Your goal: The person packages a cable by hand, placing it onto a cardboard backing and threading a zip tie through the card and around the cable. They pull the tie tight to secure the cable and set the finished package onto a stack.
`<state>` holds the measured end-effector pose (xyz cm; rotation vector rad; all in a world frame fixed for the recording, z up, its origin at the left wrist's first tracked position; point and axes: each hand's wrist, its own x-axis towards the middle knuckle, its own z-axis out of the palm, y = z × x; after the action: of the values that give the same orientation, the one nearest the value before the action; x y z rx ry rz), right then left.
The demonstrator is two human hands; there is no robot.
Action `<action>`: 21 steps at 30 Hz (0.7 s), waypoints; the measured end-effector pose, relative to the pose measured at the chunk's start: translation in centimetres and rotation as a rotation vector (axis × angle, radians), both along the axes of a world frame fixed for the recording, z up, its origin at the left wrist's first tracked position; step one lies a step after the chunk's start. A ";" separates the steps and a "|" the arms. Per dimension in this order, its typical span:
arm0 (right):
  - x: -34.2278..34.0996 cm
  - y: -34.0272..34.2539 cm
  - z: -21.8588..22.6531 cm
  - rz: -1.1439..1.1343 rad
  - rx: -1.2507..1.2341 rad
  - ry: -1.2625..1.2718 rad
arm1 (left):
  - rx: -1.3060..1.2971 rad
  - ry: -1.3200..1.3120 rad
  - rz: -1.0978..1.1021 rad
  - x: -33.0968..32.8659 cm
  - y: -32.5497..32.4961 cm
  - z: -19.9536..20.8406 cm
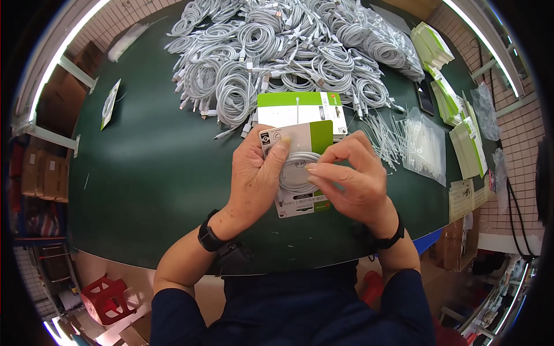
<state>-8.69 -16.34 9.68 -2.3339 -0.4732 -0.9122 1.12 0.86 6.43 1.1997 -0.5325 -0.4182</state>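
My left hand [249,181] grips a green and white packaging card [321,136] above the table's near half, thumb on its front. Against the card lies a coiled light-grey USB cable [293,188]. The fingertips of my right hand [359,181] are pinched together at the coil's right side; whatever they hold is too small to make out. Just beyond the card sits a stack of similar cards [283,117], with a thin white cable tie [298,109] on top. Loose white cable ties [382,138] are scattered to the right of that stack.
A large heap of coiled cables [259,49] covers the far middle of the green table [144,173]. Rightward are a bag of cable ties [426,145], a phone [426,98] and card stacks [466,147]. One card [109,105] stands far left. A red stool [108,300] is at lower left.
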 end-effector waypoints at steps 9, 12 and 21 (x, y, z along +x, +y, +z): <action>0.8 1.0 -2.2 -0.117 -0.187 -0.126 | -0.002 0.104 -0.063 0.3 0.0 -1.0; 0.8 0.9 -2.4 -0.118 -0.121 -0.146 | -0.003 0.074 -0.084 0.2 0.1 -0.4; 0.8 0.4 -2.3 -0.128 -0.002 -0.149 | 0.070 -0.015 -0.221 0.0 0.8 1.3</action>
<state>-7.86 -15.90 7.39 -2.3299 -0.3875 -1.1523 1.12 1.67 7.77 1.2162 -0.6710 -0.6203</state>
